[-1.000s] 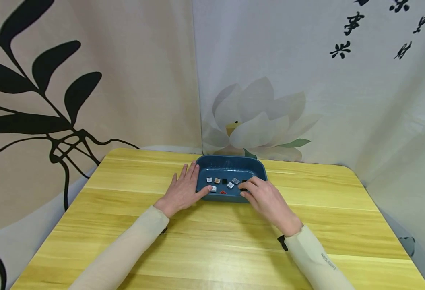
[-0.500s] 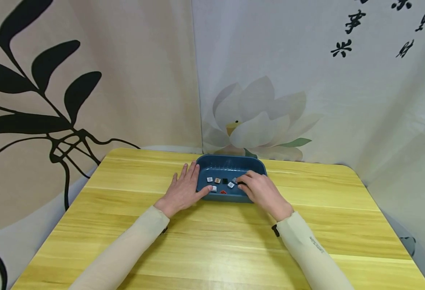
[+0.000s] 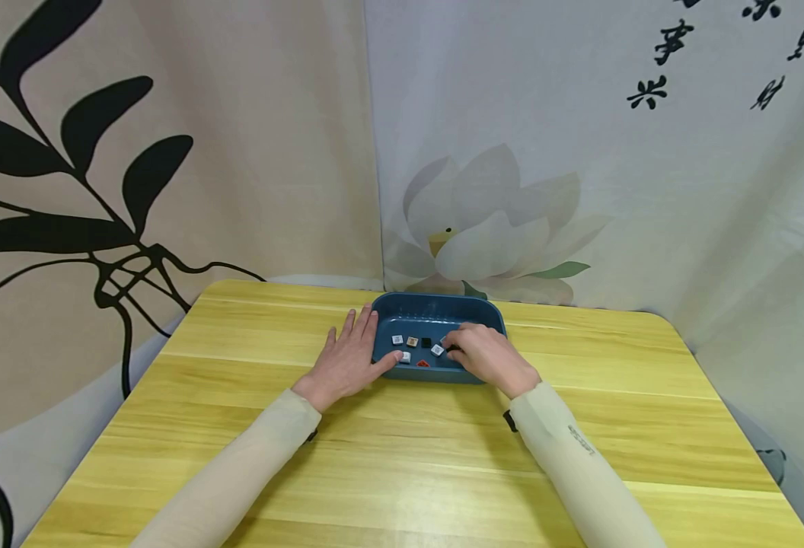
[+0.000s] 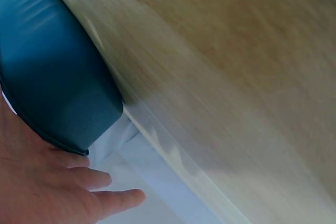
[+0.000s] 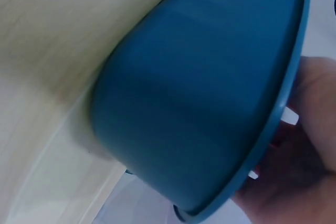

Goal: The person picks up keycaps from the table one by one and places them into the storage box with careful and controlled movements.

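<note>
A dark blue rectangular tray [image 3: 436, 306] holds several small square pieces: white ones [image 3: 397, 339], an orange-marked one [image 3: 412, 342], a black one [image 3: 426, 342] and a red one [image 3: 422, 364]. My left hand [image 3: 349, 358] rests on the tray's left rim with straight fingers, its thumb reaching in beside a white piece [image 3: 405, 358]. Over the right half, my right hand [image 3: 489, 356] bends its fingers down and pinches a small black piece [image 3: 452, 348]. Its fingers mostly cover another white piece. In the right wrist view, the tray wall [image 5: 194, 87] hides the fingertips.
The tray stands near the back of a light wooden table [image 3: 402, 457]. Behind it hangs a printed cloth [image 3: 292, 152] with dark leaves, a lotus flower and black characters. The table's rounded back right corner [image 3: 655, 327] lies beyond the right arm.
My right hand has slid a little left inside the tray with the black piece at its fingertips, now covering most of a white piece. The left hand has not moved.
</note>
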Motion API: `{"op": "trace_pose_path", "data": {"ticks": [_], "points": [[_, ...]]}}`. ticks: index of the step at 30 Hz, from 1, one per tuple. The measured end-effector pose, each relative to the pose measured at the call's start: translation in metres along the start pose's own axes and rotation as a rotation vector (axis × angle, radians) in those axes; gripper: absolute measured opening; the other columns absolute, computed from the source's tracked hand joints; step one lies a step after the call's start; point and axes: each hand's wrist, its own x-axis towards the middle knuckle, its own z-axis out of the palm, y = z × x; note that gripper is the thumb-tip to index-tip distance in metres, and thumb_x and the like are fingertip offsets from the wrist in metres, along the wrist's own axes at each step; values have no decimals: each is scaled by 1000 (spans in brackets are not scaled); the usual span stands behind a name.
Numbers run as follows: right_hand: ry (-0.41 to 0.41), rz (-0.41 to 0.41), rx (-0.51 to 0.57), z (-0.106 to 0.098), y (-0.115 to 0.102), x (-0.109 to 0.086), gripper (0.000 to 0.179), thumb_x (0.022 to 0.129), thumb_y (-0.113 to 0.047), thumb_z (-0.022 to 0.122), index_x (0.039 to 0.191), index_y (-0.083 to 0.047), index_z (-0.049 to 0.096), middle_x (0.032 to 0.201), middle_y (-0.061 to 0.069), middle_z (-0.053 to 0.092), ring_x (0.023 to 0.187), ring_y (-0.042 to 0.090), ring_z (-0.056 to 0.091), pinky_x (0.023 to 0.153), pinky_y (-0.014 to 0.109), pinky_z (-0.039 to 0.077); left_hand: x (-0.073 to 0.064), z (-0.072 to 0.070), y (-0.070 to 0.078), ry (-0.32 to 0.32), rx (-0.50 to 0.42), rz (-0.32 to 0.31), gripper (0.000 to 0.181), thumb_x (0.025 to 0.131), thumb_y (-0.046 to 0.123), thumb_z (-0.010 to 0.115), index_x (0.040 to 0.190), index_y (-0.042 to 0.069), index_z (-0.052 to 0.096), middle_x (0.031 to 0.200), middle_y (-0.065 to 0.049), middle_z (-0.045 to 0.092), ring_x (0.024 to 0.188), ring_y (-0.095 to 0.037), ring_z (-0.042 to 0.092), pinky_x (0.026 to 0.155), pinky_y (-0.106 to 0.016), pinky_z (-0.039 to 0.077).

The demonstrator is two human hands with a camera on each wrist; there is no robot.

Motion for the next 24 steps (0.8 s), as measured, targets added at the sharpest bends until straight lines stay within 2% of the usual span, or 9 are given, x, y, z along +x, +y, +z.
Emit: {"op": "trace_pose_path", "data": {"ticks": [8,13,16,20,24], "points": [[-78,32,20,2,1,11,20,98,-15,73,116,-10,79,114,4,75,99,20,68,90,40,57,1,-1,-1,-3,-1,2,101,100,76,36,165,1,14,173,-14,3,158,-40,5,120,-68,16],[-92,73,41,2,1,11,25,100,-21,71,122,-10,77,119,5,74,102,21,68,90,41,57,2,0,0,-3,-2,2,102,99,76,36,165,1,14,173,-14,3,158,-40,5,120,-68,16],[-34,74,56,3,3,5,26,102,-22,69,124,-9,76,117,6,75,96,20,69,84,39,58,2,1,-1,0,-3,3,103,99,77,36,165,1,14,173,-14,3,158,-40,5,120,-68,16],[115,41,51,2,5,-7,23,102,-19,69,119,-7,78,107,6,75,87,19,67,76,37,57,2,1,-1,2,-7,-2,103,99,77,36,165,1,14,173,-14,3,158,-40,5,120,-69,16],[226,49,33,0,6,-22,26,102,-20,68,121,-5,76,108,8,72,90,22,67,79,41,58,2,1,-2,-4,-9,-11,104,98,78,35,165,2,12,173,-14,2,158,-40,3,120,-68,15]]}}
